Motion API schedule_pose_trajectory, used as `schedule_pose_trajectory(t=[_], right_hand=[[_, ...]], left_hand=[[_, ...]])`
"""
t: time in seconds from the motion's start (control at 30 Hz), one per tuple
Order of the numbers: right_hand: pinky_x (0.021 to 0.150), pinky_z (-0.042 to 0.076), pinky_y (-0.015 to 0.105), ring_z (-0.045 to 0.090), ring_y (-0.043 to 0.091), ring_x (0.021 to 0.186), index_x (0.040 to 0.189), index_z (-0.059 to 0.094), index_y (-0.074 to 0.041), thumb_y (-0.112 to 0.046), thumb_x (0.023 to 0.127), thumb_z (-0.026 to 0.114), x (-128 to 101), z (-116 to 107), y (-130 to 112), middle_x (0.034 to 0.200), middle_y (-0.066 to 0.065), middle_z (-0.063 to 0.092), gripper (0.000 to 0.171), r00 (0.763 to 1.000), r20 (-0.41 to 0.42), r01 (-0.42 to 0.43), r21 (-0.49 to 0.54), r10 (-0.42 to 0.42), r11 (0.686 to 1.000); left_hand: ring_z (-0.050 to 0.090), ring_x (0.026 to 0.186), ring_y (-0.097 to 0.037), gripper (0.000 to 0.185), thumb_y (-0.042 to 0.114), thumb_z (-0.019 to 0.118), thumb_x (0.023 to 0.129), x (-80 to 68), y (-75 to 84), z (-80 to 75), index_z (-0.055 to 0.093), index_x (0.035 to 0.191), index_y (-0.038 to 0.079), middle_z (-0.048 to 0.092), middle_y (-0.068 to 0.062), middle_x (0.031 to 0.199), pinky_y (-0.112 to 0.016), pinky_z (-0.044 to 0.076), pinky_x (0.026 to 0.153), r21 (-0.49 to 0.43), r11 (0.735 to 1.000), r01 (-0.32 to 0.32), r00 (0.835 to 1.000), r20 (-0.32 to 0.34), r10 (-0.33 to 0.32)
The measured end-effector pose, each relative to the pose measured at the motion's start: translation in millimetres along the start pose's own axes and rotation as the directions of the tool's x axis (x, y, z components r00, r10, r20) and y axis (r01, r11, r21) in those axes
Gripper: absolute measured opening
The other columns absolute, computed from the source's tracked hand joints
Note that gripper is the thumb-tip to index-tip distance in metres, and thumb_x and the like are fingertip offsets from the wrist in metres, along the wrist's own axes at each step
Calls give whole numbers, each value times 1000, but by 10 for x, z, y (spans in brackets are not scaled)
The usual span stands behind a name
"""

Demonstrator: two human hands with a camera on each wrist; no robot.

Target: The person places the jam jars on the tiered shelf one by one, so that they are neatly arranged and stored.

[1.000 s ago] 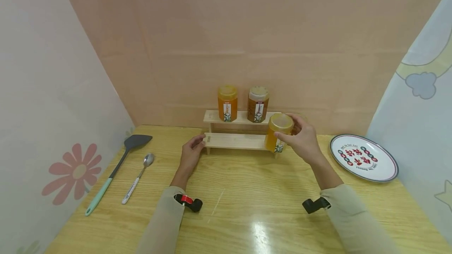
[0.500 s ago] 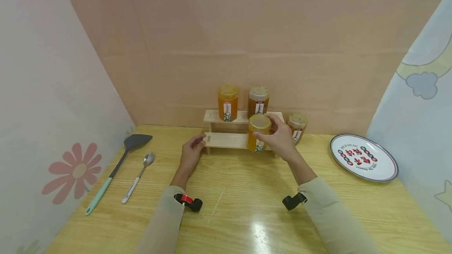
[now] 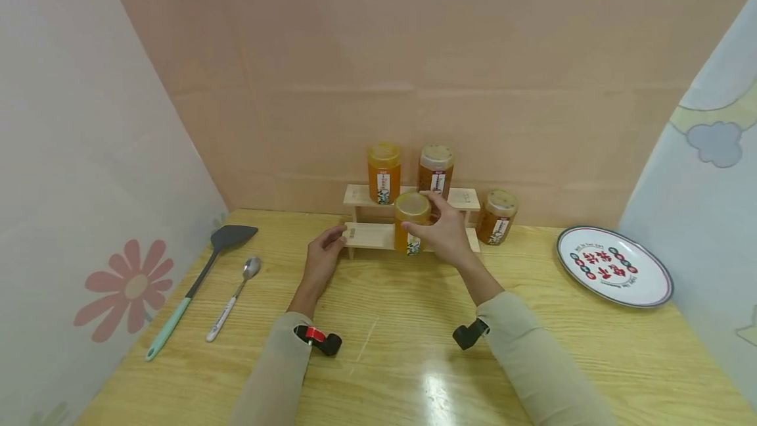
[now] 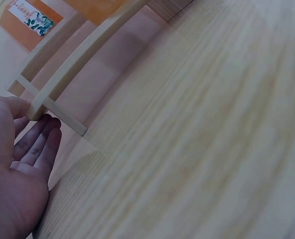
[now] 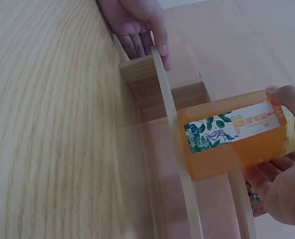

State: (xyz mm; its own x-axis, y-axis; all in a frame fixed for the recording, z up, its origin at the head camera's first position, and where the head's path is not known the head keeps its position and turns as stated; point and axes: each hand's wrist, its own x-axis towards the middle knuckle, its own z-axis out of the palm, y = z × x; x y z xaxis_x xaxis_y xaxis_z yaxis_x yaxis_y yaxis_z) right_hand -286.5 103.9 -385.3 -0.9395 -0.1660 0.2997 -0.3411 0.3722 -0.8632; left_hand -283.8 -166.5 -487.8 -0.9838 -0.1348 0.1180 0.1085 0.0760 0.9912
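A two-step wooden rack point(image 3: 372, 235) stands at the back of the table. My right hand point(image 3: 442, 234) grips an orange honey jar point(image 3: 411, 221) by its side, upright at the middle of the lower shelf. I cannot tell whether it rests on the shelf. The right wrist view shows the jar point(image 5: 227, 139) with its leafy label against the shelf board point(image 5: 173, 119), my right hand point(image 5: 282, 194) curled round it. My left hand point(image 3: 325, 256) pinches the rack's left end, thumb on the lower shelf; its fingers point(image 4: 40, 142) touch the rack's corner point(image 4: 63, 87).
An orange jar point(image 3: 384, 173) and a brown jar point(image 3: 435, 171) stand on the upper shelf. Another brown jar point(image 3: 497, 217) stands on the table right of the rack. A patterned plate point(image 3: 615, 273) lies far right. A spatula point(image 3: 198, 281) and a spoon point(image 3: 233, 296) lie at the left.
My right hand has carried the orange jar leftward from the rack's right end to the middle of the lower shelf, uncovering the jar on the table. The left hand has stayed put.
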Motion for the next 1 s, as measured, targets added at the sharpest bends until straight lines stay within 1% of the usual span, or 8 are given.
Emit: schedule_pose_trajectory(t=[0.33,0.43,0.53,0.7,0.83,0.9,0.97,1.0], right_hand=[[93,54,42,62,25,111,137,49,-25,-43,70,85,54,94,0,122,6,62,78,1000,-16,-14,-14,13,1000],[98,52,42,60,25,116,140,46,-26,-44,72,83,59,91,0,126,6,61,80,1000,12,-18,-12,18,1000],[104,48,42,56,25,124,143,43,-26,-42,76,80,56,51,20,132,6,57,78,998,69,-10,24,8,1000],[108,44,43,52,25,129,143,43,-20,-29,84,75,46,-51,79,138,8,54,68,992,126,12,138,-30,990],[109,43,44,52,28,129,142,45,-12,-19,85,75,46,-100,114,137,12,55,65,992,117,19,205,-44,979],[108,44,44,52,30,128,141,45,-8,-16,85,75,26,-114,54,137,15,55,64,992,114,21,219,-48,975],[107,46,42,54,31,126,140,46,-5,-16,85,75,1,-115,-18,135,17,56,63,993,108,29,216,-54,976],[106,46,42,54,32,126,140,46,-4,-15,85,74,-9,-113,-59,135,18,56,63,993,105,31,220,-55,975]], left_hand=[[56,118,-16,27,20,60,96,7,20,23,65,123,17,62,-3,127,-22,49,97,9,1000,-9,1000,-6,10],[55,120,-16,27,19,60,96,6,23,13,64,123,17,62,-3,127,-24,48,99,10,1000,-11,1000,-8,11],[55,121,-16,27,19,60,96,4,15,4,65,122,17,62,-3,128,-25,48,101,8,1000,-6,1000,-11,6],[55,123,-16,27,20,60,96,4,-1,-6,64,123,16,61,-3,129,-25,48,102,8,1000,-7,1000,-9,7],[54,124,-17,28,20,59,97,8,-9,-7,63,124,16,60,-3,131,-28,47,104,14,1000,0,1000,-1,0],[53,126,-17,29,22,60,96,10,-10,-10,63,125,16,60,-4,132,-28,46,104,12,1000,-2,1000,10,2],[52,127,-19,31,20,59,97,-18,67,-12,62,126,14,59,-6,133,-27,46,105,9,1000,13,1000,23,-13],[52,127,-19,31,20,59,96,-17,68,-13,62,126,13,59,-6,133,-26,46,104,8,1000,11,1000,24,-11]])
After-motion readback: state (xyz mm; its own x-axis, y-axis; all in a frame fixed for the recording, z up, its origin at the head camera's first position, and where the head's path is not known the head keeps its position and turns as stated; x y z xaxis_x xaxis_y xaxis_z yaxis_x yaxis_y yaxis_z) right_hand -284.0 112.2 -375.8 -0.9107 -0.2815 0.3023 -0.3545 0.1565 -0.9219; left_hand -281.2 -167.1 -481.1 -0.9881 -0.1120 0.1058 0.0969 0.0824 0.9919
